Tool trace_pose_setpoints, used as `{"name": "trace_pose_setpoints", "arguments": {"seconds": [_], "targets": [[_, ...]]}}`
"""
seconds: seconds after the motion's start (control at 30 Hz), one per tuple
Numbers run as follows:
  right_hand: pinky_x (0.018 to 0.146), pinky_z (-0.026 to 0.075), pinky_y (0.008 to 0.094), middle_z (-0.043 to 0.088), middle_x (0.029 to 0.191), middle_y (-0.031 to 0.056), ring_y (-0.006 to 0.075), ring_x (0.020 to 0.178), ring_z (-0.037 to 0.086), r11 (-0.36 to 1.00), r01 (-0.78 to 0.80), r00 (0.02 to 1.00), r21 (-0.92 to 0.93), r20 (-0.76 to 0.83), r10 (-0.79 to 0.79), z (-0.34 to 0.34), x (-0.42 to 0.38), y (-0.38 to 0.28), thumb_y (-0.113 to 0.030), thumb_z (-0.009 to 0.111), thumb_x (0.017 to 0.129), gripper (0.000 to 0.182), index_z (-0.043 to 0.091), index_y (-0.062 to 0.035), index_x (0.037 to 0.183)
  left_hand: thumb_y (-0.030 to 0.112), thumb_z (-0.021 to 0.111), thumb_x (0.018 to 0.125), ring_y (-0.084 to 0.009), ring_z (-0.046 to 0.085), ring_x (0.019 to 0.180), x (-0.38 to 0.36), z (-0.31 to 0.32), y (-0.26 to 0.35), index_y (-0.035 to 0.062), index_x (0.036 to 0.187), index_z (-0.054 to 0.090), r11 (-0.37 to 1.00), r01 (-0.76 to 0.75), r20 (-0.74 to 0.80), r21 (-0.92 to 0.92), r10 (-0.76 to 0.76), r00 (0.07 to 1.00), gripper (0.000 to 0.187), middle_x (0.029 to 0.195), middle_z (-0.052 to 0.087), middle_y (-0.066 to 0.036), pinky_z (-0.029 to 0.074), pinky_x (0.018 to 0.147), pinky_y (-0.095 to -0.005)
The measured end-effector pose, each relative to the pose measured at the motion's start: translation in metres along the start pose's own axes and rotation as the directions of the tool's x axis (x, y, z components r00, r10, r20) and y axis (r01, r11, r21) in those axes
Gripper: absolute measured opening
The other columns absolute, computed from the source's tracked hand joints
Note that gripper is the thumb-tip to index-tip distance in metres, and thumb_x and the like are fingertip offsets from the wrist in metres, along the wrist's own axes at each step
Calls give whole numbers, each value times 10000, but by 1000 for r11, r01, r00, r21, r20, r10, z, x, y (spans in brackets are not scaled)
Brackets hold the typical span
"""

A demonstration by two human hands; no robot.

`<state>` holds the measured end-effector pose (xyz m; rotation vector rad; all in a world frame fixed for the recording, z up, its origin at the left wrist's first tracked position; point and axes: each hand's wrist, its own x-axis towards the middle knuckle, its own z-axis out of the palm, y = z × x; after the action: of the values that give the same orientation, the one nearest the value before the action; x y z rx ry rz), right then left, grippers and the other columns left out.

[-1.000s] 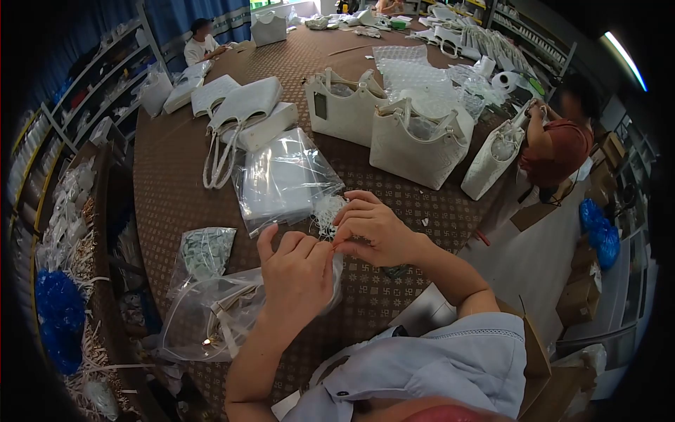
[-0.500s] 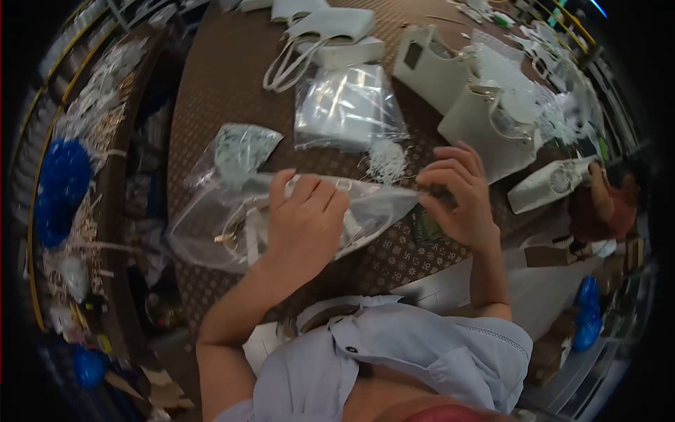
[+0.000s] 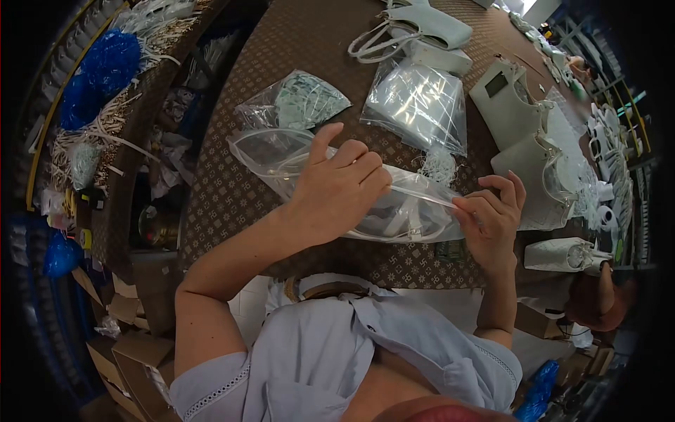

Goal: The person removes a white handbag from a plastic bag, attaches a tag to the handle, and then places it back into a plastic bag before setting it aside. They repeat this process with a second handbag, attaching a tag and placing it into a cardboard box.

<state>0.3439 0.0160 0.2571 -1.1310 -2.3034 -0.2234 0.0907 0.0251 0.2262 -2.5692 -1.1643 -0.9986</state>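
Observation:
A clear plastic bag (image 3: 274,158) with white straps inside it lies across the patterned brown table in front of me. My left hand (image 3: 341,186) grips the bag's upper edge near its middle, with the fingers bent over the plastic. At the bag's right corner, my right hand (image 3: 492,211) pinches the edge between thumb and fingers. Just beyond the bag are a packet of pale green pieces (image 3: 306,102), a flat stack of clear plastic (image 3: 418,102) and a small bundle of white strings (image 3: 439,166).
White handbags (image 3: 531,169) stand at the right, and another handbag (image 3: 432,24) lies at the back. A co-worker's arm (image 3: 606,288) is at the far right beside a white bag (image 3: 559,254). Left of the table, a shelf holds blue plastic (image 3: 102,74). Cardboard boxes (image 3: 144,348) sit below.
The view has turned, so the table's things appear shifted. The bag's closed-looking edge is now stretched between both hands, and its straps show nearer my right hand.

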Motion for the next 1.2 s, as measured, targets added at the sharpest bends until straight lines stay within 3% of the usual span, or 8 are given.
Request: {"name": "trace_pose_setpoints", "arguments": {"seconds": [0.37, 0.5, 0.57, 0.67, 0.77, 0.87, 1.1, 1.2], "targets": [[935, 339, 410, 601, 658, -2, 210, 784, 547, 995, -71, 994, 73, 85, 64, -14, -15, 5, -147, 733, 662, 101, 642, -110, 687, 177, 657, 738, -163, 494, 1027, -16, -44, -51, 141, 758, 572, 955, -36, 106, 295, 4, 994, 95, 843, 537, 43, 52, 1086, -560], [891, 400, 371, 618, 687, 32, 210, 734, 587, 736, -216, 913, 642, 401, -82, -28, -10, 12, -219, 654, 770, 164, 641, -64, 717, 169, 653, 755, -202, 457, 1155, -16, -33, -59, 131, 869, 595, 961, -11, 47, 277, -2, 999, 133, 1006, 567, 15, 16, 1084, -570], [893, 406, 362, 641, 731, 59, 210, 733, 606, 467, -272, 882, 841, 412, -229, -20, -8, 21, -271, 587, 860, 264, 637, -37, 749, 247, 553, 878, -258, 328, 1302, -31, -18, -61, 62, 1157, 537, 968, 245, -183, 51, -232, 955, 334, 1299, 457, -84, 6, 1101, -508], [947, 384, 361, 581, 1098, 121, 210, 1030, 557, 285, -464, 884, 839, 417, 212, 69, -9, 51, -420, 382, 951, 475, 517, -4, 1137, 330, 485, 888, -255, 288, 1316, -51, 0, -44, 48, 1227, 405, 913, 298, -220, -277, -362, 906, 448, 1347, 367, -100, 44, 1099, -472], [1058, 272, 358, 318, 1425, 151, 215, 1310, 311, -52, -696, 712, 717, 697, 87, 198, -9, 49, -533, 240, 951, 690, 204, -31, 1423, 455, 384, 903, -252, 228, 1337, -47, 38, -8, 27, 1331, 207, 650, 310, -194, -694, -584, 788, 631, 1420, 231, -123, 100, 1097, -418], [1083, 221, 346, 252, 1452, 140, 214, 1325, 265, -247, -656, 749, 714, 657, -89, 160, 55, -25, -572, 235, 931, 738, 151, -41, 1437, 581, 283, 918, -248, 168, 1358, -50, 62, -3, 5, 1436, 9, 258, 201, -65, -945, -751, 657, 821, 1493, 95, -146, 157, 1095, -364], [1051, 251, 298, 304, 1422, 95, 173, 1280, 311, -170, -464, 886, 870, 456, -87, 178, 53, -50, -536, 272, 944, 689, 201, -56, 1433, 462, 289, 945, -389, 151, 1354, -45, 77, -8, -112, 1387, 57, 482, 602, -73, -636, -815, 575, 761, 1445, 142, -289, 64, 1102, -443], [1047, 254, 290, 315, 1414, 89, 172, 1277, 314, -172, -489, 869, 855, 494, -16, 204, 40, -48, -509, 279, 956, 650, 236, -59, 1423, 437, 302, 942, -430, 142, 1344, -53, 102, -14, -120, 1380, 70, 663, 550, -235, -508, -721, 651, 745, 1435, 135, -313, 27, 1096, -486]]}}
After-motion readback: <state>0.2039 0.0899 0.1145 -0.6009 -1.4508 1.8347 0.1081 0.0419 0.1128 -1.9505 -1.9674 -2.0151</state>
